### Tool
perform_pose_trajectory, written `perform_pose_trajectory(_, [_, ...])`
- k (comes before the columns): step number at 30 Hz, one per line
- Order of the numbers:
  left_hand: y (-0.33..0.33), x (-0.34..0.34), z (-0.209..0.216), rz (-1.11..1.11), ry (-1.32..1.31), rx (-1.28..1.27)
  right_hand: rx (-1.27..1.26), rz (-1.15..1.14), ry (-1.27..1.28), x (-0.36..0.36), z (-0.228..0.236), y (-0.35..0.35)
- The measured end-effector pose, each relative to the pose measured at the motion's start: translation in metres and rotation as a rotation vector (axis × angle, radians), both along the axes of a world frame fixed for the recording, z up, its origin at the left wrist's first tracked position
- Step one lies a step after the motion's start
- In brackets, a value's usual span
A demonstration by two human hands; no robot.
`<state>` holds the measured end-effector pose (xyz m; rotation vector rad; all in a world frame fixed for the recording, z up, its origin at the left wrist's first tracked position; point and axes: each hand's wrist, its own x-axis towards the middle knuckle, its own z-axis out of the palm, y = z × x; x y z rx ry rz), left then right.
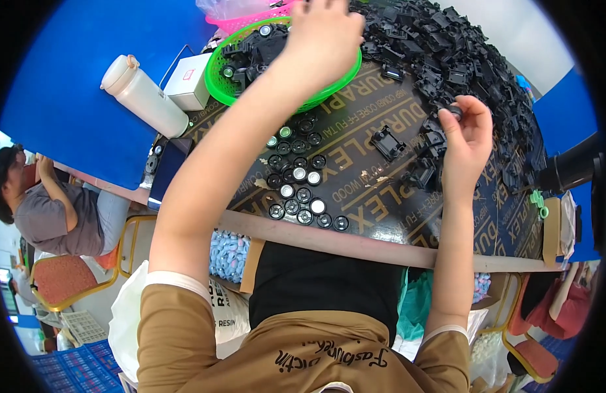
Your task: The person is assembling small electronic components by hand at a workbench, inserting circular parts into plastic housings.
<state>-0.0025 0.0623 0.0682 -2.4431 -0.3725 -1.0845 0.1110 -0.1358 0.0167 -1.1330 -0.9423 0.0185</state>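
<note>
My left hand reaches across the green basket, over its far right part. Its fingers look apart, though their tips run out at the picture's top edge. Inside the basket lie black plastic parts, some with round silvery wheels. At the right, my right hand pinches a small round black wheel between thumb and fingers. Below that hand, several black plastic frames lie on the dark board. Loose black wheels, some with white or green centres, are spread nearer to me, left of the middle.
A big heap of black plastic parts covers the far right. A white flask, a white box and a dark phone stand or lie at the left. A pink basket sits behind the green one. Another person sits far left.
</note>
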Motion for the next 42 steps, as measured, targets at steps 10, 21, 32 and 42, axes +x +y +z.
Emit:
perform_pose_trajectory(10, [-0.069, 0.03, -0.077, -0.495, 0.759, -0.677, 0.015, -0.013, 0.059, 0.014, -0.005, -0.007])
perform_pose_trajectory(21, [-0.051, -0.027, -0.066, -1.137, -0.314, -2.598, -0.628, 0.91, -0.587, -0.021, 0.008, -0.017])
perform_pose_trajectory(32, [-0.04, -0.041, -0.063, -1.508, -0.332, -2.785, -0.822, 0.99, -0.724, -0.075, -0.017, -0.014])
perform_pose_trajectory(42, [-0.054, -0.037, -0.07, -0.982, -0.234, -2.03, -0.681, 0.509, -0.528, -0.034, -0.013, -0.007])
